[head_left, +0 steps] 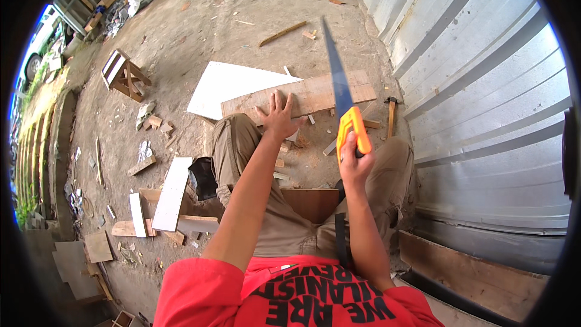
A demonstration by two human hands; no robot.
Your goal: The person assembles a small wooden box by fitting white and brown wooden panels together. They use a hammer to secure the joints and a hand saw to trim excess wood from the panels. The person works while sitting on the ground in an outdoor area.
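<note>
A handsaw [353, 134] with an orange-yellow handle is gripped in my right hand [353, 160], its blade slanting up and away across the right part of a wooden plank [315, 94]. Whether the teeth touch the wood I cannot tell. My left hand [280, 120] lies flat on the plank's near edge with the fingers spread. Beneath the plank's left part is a white board [221, 88]. My knees are bent on either side, the left one close to the plank's near edge.
To the right, a hammer [391, 112] lies by a corrugated metal wall [472, 79]. A small wooden stool [124, 75] stands at the left. White strips [172, 194] and wood offcuts litter the ground near my left leg. Farther off lies a thin stick [282, 34].
</note>
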